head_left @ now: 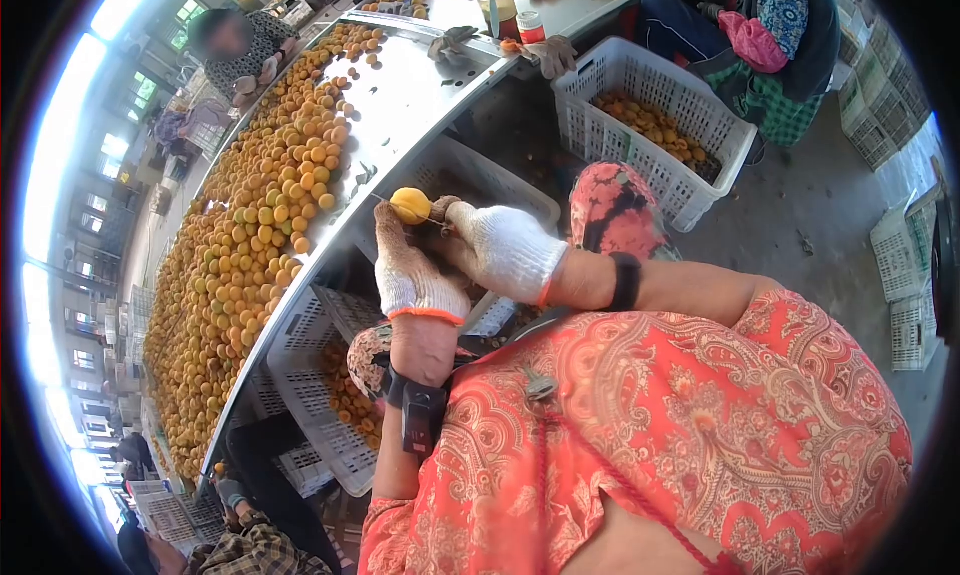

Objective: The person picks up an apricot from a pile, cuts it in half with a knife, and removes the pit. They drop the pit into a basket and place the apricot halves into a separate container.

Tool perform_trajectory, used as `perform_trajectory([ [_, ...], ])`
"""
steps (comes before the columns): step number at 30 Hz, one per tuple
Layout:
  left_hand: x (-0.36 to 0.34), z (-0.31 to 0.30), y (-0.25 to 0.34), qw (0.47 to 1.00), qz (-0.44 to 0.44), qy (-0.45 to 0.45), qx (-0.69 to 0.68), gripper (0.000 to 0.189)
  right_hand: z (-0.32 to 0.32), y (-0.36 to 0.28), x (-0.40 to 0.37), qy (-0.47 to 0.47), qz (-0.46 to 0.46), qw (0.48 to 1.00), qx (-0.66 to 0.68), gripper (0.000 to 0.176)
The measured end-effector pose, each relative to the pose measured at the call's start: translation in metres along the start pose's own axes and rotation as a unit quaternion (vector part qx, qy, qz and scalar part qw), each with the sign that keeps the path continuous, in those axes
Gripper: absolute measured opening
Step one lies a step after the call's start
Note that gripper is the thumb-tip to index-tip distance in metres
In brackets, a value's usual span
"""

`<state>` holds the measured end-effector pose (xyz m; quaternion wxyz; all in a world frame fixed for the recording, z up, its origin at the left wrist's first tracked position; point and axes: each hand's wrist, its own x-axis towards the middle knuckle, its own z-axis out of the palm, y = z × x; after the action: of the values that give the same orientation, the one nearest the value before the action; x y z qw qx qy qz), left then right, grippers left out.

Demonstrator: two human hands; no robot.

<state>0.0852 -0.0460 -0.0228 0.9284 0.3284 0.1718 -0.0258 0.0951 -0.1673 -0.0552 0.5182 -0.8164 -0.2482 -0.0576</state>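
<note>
A yellow-orange apricot (pixel 410 206) is held up at the fingertips of my left hand (pixel 408 270), which wears a white knitted glove with brown-stained fingers. My right hand (pixel 505 250), gloved the same way, is closed in a pinch just right of the fruit. A thin, light line runs from its fingers to the apricot's lower edge; what it grips is too small to name. Both hands are over the near edge of the metal table (pixel 400 95), above a crate (pixel 485 175). Many loose apricots (pixel 265 215) lie heaped on the table to the left.
A white crate (pixel 650 125) with cut fruit stands at the upper right. Another crate (pixel 345 450) with fruit pieces is below left. A jar (pixel 497 10), a red-labelled container (pixel 531 27) and gloves (pixel 453 45) lie on the table. Co-workers sit around it.
</note>
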Motion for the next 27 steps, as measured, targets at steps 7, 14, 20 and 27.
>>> perform_trajectory([
  [7,0.006,-0.014,0.009,0.997,0.043,-0.020,0.053,0.038,-0.017,-0.014,-0.003,-0.051,0.047,0.997,0.019,0.027],
  [14,-0.007,-0.010,-0.003,0.987,0.043,-0.049,0.144,0.031,-0.036,-0.030,0.012,0.124,0.008,0.990,0.071,0.033],
  [20,-0.004,-0.023,-0.008,0.945,0.088,-0.125,0.289,0.035,-0.031,-0.030,0.020,0.124,-0.012,0.991,0.058,0.032],
  [27,-0.019,0.002,-0.009,0.980,0.032,-0.036,0.194,0.037,-0.025,-0.042,0.021,0.194,-0.056,0.979,0.012,0.031],
])
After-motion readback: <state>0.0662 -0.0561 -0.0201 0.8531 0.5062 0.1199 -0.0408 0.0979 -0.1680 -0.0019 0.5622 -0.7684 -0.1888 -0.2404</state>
